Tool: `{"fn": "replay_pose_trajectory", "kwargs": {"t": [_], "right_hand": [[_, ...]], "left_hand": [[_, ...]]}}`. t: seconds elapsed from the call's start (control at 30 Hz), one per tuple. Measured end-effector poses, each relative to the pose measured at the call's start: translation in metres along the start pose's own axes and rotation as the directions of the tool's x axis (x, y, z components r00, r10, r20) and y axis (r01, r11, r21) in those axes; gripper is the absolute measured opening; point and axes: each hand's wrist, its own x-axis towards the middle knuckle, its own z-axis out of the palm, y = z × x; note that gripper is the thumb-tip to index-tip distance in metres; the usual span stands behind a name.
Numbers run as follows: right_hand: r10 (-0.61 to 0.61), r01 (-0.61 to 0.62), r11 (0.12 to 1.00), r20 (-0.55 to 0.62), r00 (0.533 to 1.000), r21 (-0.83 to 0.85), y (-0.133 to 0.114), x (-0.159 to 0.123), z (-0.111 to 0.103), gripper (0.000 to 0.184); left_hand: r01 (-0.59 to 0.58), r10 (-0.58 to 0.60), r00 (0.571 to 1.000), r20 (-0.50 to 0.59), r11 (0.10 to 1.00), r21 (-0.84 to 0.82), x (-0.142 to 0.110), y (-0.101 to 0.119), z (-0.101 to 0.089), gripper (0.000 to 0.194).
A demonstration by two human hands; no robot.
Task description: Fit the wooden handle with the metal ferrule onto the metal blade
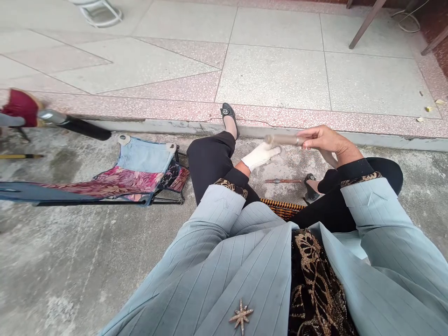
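I sit on a low woven stool (pixel 283 207) with my legs in black trousers stretched over rough concrete. My right hand (pixel 325 140), bare, is closed round one end of a short brown stick-like piece (pixel 282 139) held level above my knees. My left hand (pixel 261 155) wears a white glove; its fingers lie curled just under the stick's left end, close to it or touching it, and motion blur hides the grip. A thin dark metal tool (pixel 283 181) lies on the ground between my feet.
A folding fabric seat (pixel 140 172) with blue and pink floral cloth stands to my left. A dark handle with a metal collar (pixel 75 125) juts in from the far left. Beyond a low curb (pixel 168 125) lies a tiled floor with wooden furniture legs (pixel 366 23).
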Motion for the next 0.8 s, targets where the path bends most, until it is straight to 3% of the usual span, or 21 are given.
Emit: {"fn": "replay_pose_trajectory", "kwargs": {"t": [0.07,0.13,0.23,0.33,0.47,0.57,0.67,0.8], "right_hand": [[-0.056,0.069,0.997,-0.264,0.963,0.04,-0.001,0.004,-0.005,0.062],[-0.082,0.098,0.995,-0.466,0.881,0.011,0.005,0.01,-0.011,0.063],[-0.083,0.016,0.992,-0.56,0.824,-0.124,0.019,0.018,-0.019,0.058],[-0.116,-0.108,0.929,-0.557,0.823,-0.354,0.03,0.023,-0.019,0.046],[-0.051,-0.259,0.659,-0.386,0.921,-0.706,0.038,0.024,-0.008,0.041],[0.11,-0.215,0.492,-0.185,0.977,-0.843,0.046,0.026,-0.001,0.038],[0.235,-0.074,0.507,0.056,0.97,-0.859,0.053,0.027,0.009,0.032],[0.319,0.035,0.674,0.333,0.887,-0.738,0.049,0.024,0.028,0.028]], "left_hand": [[-0.003,0.006,0.997,0.072,0.999,-0.045,-0.003,0.004,0.009,0.032],[-0.023,0.03,0.991,0.129,0.998,-0.052,-0.006,0.008,0.016,0.029],[-0.114,0.117,0.977,0.18,0.993,-0.029,-0.007,0.01,0.021,0.026],[-0.199,0.19,0.958,0.215,0.98,0.018,-0.008,0.011,0.022,0.028],[-0.24,0.207,0.951,0.228,0.962,0.128,-0.011,0.011,0.018,0.031],[-0.194,0.158,0.971,0.18,0.96,0.203,-0.015,0.01,0.007,0.031],[-0.135,0.116,0.989,0.09,0.962,0.238,-0.016,0.007,-0.007,0.027],[-0.054,0.062,0.998,-0.026,0.97,0.236,-0.012,0.001,-0.021,0.023]]}}
